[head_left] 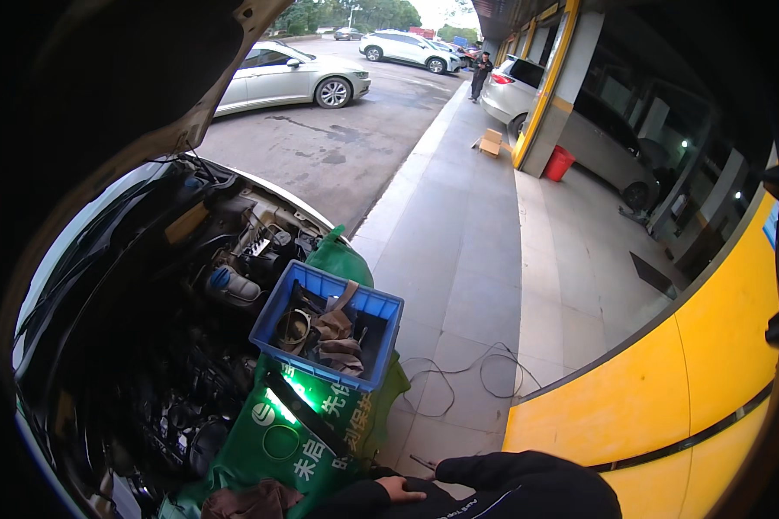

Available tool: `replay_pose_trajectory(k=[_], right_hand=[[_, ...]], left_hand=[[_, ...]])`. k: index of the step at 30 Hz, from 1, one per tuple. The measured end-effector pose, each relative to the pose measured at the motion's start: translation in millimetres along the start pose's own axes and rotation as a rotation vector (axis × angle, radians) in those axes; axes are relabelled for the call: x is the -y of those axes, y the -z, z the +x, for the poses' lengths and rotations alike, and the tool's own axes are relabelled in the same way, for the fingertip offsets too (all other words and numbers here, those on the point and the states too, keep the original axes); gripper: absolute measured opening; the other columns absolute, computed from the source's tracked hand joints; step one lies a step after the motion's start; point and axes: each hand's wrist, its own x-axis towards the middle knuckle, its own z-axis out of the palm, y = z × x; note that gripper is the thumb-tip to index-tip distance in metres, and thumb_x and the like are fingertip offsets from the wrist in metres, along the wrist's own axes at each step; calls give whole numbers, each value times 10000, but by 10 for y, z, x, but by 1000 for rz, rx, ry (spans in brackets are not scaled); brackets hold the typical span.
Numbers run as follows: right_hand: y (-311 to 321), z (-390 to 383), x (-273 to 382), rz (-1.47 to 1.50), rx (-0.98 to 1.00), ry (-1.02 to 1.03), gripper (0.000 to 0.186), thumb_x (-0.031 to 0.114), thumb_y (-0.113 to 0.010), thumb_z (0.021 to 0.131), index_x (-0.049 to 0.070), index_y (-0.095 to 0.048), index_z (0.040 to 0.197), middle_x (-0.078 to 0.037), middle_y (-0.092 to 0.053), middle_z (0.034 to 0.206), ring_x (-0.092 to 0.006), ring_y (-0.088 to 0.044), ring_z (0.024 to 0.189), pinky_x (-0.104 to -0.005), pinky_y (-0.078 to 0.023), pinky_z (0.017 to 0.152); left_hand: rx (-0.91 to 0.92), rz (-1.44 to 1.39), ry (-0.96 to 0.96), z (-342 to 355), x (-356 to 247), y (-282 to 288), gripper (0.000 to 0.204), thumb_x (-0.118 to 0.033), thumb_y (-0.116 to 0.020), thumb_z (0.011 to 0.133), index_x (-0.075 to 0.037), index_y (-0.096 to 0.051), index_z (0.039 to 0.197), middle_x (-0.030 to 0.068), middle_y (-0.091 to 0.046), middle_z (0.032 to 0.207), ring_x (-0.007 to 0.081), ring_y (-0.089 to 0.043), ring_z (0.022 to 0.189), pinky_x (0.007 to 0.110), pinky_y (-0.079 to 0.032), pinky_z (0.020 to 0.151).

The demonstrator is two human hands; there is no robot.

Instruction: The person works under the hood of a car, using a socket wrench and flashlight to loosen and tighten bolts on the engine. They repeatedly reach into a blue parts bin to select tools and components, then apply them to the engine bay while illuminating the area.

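Low in the view, my left hand comes out of a black sleeve close to my body, its fingers drawn together; what they hold, if anything, is hidden. My right forearm reaches in from the right in a black sleeve. A thin dark piece shows at its cuff, and the right hand's fingers cannot be made out. Ahead of my hands, a green fender cover with white print lies over the car's edge. On it rest a lit black work light, a thin ring and a brown cloth.
A blue plastic bin with brown rags and a round metal part sits on the cover. Left is the open engine bay under a raised hood. A cable loops over the floor. A yellow panel stands right; a person is far off.
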Motion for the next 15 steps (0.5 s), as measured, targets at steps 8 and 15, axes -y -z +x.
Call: replay_pose_trajectory(k=[8,15], right_hand=[[152,-427,-287,13,91,-106,684,372,-773,876,72,-544,1447,-209,-625,1360,-278,-614,1240,-382,-497,1037],[288,-584,-387,4,159,-110,659,369,-777,867,68,-563,1413,-201,-640,1318,-271,-625,1208,-382,-503,1016]], left_hand=[[15,-205,-339,420,208,-178,513,-457,-737,904,-40,-732,1204,180,-760,1088,315,-719,1057,412,-546,939],[-106,171,-264,74,-173,64,404,-380,-691,912,-77,-735,1176,189,-747,1056,406,-709,1001,473,-550,922]])
